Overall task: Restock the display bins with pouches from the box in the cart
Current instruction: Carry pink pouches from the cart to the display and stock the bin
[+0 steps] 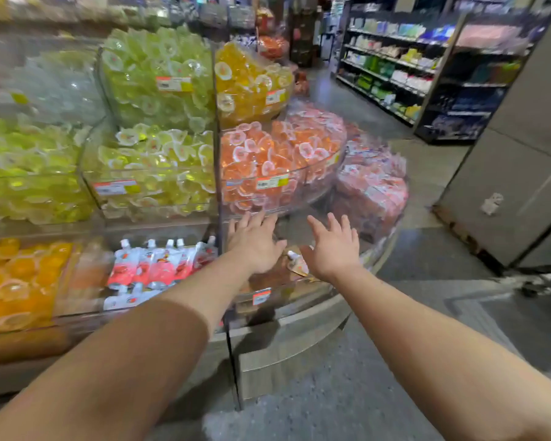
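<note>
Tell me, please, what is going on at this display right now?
A person is reaching both arms into the lowest clear bin of a shop display. The left hand and right hand are open, fingers spread, holding nothing. A spouted pouch lies in the bin between them. Red and white pouches fill the bin beside it; jelly cups fill the bins above.

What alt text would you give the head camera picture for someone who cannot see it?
A person's left hand and right hand, both open and empty, reach over a low clear bin holding a pouch. Beside it stand red-and-white spouted pouches; bins of green, yellow and orange jelly cups rise above.
</note>
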Demonstrator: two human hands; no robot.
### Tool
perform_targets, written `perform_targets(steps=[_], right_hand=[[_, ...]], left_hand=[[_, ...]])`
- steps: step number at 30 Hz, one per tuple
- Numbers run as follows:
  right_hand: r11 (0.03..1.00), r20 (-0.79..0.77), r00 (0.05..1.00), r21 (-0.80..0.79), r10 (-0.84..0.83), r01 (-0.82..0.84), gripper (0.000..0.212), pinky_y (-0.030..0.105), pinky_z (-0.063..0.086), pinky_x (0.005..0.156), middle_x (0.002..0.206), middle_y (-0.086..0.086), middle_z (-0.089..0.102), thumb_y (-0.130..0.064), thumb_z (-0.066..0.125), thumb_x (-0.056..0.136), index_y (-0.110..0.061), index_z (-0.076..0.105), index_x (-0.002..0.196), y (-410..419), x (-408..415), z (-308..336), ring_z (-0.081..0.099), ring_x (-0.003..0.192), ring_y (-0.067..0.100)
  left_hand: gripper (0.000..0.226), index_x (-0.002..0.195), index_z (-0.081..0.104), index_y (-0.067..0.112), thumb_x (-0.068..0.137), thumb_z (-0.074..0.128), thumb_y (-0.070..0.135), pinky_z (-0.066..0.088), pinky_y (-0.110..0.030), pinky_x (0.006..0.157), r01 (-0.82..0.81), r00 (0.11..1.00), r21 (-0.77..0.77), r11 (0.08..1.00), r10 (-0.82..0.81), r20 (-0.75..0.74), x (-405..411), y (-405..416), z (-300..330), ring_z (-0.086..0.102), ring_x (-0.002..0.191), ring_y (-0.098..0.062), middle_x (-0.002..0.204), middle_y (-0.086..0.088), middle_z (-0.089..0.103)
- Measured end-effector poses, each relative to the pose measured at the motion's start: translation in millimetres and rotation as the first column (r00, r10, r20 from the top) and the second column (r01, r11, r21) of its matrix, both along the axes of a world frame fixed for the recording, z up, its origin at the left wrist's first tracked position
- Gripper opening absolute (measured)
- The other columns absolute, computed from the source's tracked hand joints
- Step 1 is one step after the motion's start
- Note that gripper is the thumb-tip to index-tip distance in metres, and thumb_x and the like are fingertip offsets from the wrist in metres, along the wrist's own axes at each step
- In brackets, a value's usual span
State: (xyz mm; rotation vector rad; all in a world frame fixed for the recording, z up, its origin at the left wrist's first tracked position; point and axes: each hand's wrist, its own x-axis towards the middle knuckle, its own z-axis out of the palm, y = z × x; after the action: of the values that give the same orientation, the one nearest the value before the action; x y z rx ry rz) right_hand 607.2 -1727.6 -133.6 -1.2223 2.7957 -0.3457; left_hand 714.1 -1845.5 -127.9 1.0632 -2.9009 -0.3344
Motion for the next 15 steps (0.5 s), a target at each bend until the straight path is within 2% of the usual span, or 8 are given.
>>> perform_targets(steps=[6,11,15], right_hand=[[0.959,-0.018,0.959,-0.028,-0.284,0.283,0.058,0.048,0.012,0.119,0.157,0.008,0.024,-0.046,0.046,0.092,-0.036,0.029,0.147,183,-93,17,0.010,0.146,0.033],[0.874,0.028,0.875,-0.050,-0.483,0.484,0.057,0.048,0.013,0.119,0.157,0.008,0.024,-0.049,0.045,0.095,-0.034,0.029,0.148,303,-162,12,0.011,0.147,0.032],[0.792,0.019,0.793,-0.044,-0.609,0.610,0.057,0.047,0.019,0.117,0.153,0.009,0.031,-0.049,0.047,0.093,-0.034,0.032,0.146,382,-228,-5,0.020,0.144,0.032]], left_hand=[[0.063,0.147,0.031,0.026,0.092,0.045,0.055,0.013,-0.043,0.118,0.313,0.946,-0.101,0.944,-0.319,-0.052,-131,173,18,0.023,0.142,-0.024,0.154,0.000,0.031],[0.065,0.148,0.030,0.025,0.092,0.045,0.055,0.015,-0.043,0.118,0.499,0.861,-0.140,0.855,-0.508,-0.034,-233,279,16,0.025,0.141,-0.025,0.152,-0.001,0.033],[0.066,0.148,0.029,0.025,0.092,0.044,0.056,0.017,-0.044,0.118,0.627,0.775,-0.120,0.770,-0.632,-0.008,-320,351,2,0.026,0.142,-0.025,0.153,-0.002,0.033]])
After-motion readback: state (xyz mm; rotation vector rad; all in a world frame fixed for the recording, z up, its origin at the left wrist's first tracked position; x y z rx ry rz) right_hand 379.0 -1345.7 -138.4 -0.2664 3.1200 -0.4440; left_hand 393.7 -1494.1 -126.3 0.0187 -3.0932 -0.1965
